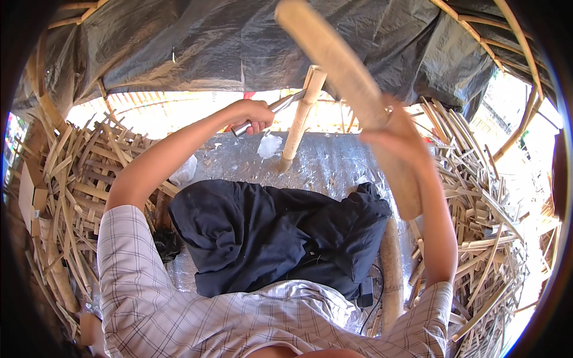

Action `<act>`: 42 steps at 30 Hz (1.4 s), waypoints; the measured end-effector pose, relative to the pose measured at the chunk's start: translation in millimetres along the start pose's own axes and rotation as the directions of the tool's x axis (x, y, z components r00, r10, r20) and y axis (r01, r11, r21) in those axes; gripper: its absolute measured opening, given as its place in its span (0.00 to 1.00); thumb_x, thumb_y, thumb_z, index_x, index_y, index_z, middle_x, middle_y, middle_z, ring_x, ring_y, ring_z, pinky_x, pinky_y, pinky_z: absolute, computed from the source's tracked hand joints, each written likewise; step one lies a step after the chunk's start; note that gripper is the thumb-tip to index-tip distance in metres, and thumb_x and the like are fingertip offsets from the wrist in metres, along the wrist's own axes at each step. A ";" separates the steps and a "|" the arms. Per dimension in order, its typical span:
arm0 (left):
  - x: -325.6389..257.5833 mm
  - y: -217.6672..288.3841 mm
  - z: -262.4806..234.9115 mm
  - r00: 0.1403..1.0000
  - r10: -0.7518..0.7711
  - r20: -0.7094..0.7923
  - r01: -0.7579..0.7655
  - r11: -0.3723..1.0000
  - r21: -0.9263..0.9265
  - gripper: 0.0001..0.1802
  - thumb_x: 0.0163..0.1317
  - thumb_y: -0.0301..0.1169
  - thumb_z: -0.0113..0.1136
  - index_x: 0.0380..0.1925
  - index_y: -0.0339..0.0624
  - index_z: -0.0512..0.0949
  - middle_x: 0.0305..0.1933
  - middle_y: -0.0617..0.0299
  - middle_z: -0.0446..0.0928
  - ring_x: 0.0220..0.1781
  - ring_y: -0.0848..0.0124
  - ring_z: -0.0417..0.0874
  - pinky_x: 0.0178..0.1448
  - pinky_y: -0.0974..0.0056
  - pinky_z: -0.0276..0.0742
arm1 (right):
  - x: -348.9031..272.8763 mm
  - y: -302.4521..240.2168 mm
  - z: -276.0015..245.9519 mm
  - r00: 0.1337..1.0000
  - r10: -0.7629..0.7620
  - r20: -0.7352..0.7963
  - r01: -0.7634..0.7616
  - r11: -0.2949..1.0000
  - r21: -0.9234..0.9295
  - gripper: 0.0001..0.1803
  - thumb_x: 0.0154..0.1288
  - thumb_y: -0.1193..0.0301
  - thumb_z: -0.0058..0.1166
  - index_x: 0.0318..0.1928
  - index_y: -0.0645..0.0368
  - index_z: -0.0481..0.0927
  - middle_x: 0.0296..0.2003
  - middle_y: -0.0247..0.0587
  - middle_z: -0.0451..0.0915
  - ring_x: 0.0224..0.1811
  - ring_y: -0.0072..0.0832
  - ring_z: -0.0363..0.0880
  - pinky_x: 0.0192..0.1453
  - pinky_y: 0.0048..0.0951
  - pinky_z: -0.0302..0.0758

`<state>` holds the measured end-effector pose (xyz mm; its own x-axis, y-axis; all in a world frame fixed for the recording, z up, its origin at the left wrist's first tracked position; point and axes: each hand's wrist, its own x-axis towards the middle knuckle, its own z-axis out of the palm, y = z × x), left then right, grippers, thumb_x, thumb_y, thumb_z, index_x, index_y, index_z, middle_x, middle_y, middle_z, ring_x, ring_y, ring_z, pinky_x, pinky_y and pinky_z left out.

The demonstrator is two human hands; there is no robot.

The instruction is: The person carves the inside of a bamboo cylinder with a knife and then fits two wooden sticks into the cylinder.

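My left hand [253,114] is closed round the tubular metal handle of a knife [287,101]. Its blade meets the bamboo piece [297,128] a little below the top; how deep it sits I cannot tell. The bamboo stands slightly tilted, its lower end on a silvery sheet [346,155]. On the right, my right hand [401,136] grips a long, flat wooden bat [334,56], slightly blurred. The bat slants up and left, its broad end above the bamboo and apart from it.
Piles of split bamboo strips [89,179] lie at the left and another heap [477,221] at the right. Dark cloth [268,232] covers my legs. Beside my right leg lies a bamboo pole [391,274]. A black tarp [227,53] hangs ahead.
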<state>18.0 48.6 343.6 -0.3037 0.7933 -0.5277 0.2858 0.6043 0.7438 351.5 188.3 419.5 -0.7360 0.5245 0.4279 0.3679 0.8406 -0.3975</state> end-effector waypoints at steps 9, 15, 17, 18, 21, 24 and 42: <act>-21.8 -5.9 10.2 0.997 -0.009 -0.071 0.009 1.000 -0.001 0.09 0.57 0.22 0.56 0.22 0.43 0.67 0.17 0.72 0.63 0.14 0.83 0.63 0.16 0.68 0.59 | 9.7 -39.7 9.2 0.738 -0.241 -0.630 0.470 0.854 0.223 0.30 0.49 0.74 0.71 0.54 0.68 0.76 0.40 0.52 0.86 0.42 0.37 0.88 0.46 0.35 0.83; -3.1 -5.1 28.5 0.988 0.082 -0.129 -0.064 0.988 0.142 0.04 0.55 0.21 0.54 0.23 0.37 0.70 0.18 0.63 0.68 0.15 0.76 0.68 0.16 0.66 0.61 | -42.4 9.9 86.2 0.965 0.116 0.235 -0.127 0.991 0.031 0.45 0.42 0.61 0.75 0.59 0.73 0.70 0.40 0.68 0.83 0.49 0.54 0.86 0.55 0.44 0.80; 1.7 -11.3 12.2 0.998 0.018 -0.058 -0.018 1.000 0.009 0.07 0.55 0.21 0.52 0.21 0.41 0.67 0.17 0.68 0.64 0.14 0.79 0.65 0.16 0.67 0.59 | -34.3 -2.0 62.9 0.957 0.126 0.262 -0.148 0.987 0.067 0.46 0.41 0.61 0.76 0.58 0.75 0.71 0.40 0.66 0.83 0.49 0.50 0.86 0.56 0.41 0.79; 3.3 -16.1 2.0 0.999 -0.013 -0.034 0.014 1.000 0.028 0.09 0.56 0.21 0.51 0.21 0.44 0.64 0.16 0.73 0.61 0.14 0.83 0.61 0.16 0.68 0.56 | -32.9 -11.9 52.1 0.955 0.107 0.276 -0.155 0.976 0.156 0.46 0.41 0.61 0.76 0.58 0.75 0.71 0.40 0.65 0.83 0.49 0.48 0.86 0.56 0.40 0.79; 4.0 -12.2 -5.0 0.999 -0.046 -0.020 0.045 0.998 -0.041 0.10 0.57 0.22 0.50 0.21 0.47 0.63 0.15 0.76 0.60 0.13 0.85 0.59 0.16 0.70 0.56 | -31.1 -25.8 15.5 0.993 0.063 0.104 -0.101 0.905 0.414 0.43 0.43 0.65 0.75 0.60 0.74 0.74 0.45 0.57 0.84 0.50 0.39 0.84 0.57 0.36 0.78; 0.9 -23.4 -13.0 0.997 -0.074 -0.006 0.073 0.995 -0.066 0.03 0.56 0.23 0.49 0.26 0.42 0.68 0.18 0.75 0.62 0.14 0.84 0.62 0.16 0.70 0.57 | -21.6 -76.0 -42.8 0.940 -0.079 -0.331 0.198 0.918 0.343 0.35 0.47 0.69 0.73 0.57 0.70 0.75 0.44 0.52 0.85 0.45 0.35 0.85 0.52 0.37 0.81; 10.2 -5.1 11.1 0.998 -0.018 -0.059 0.020 0.999 0.033 0.04 0.55 0.24 0.50 0.22 0.42 0.68 0.16 0.72 0.63 0.14 0.82 0.62 0.17 0.68 0.57 | -10.1 -30.8 8.8 0.996 0.045 0.074 -0.077 0.851 0.519 0.32 0.49 0.74 0.72 0.55 0.69 0.76 0.39 0.49 0.86 0.34 0.33 0.87 0.40 0.33 0.84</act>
<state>23.5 54.5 330.0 -0.3620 0.7762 -0.5162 0.3096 0.6224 0.7189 342.5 156.0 420.3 -0.7588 0.5501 0.3487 0.0748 0.6054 -0.7924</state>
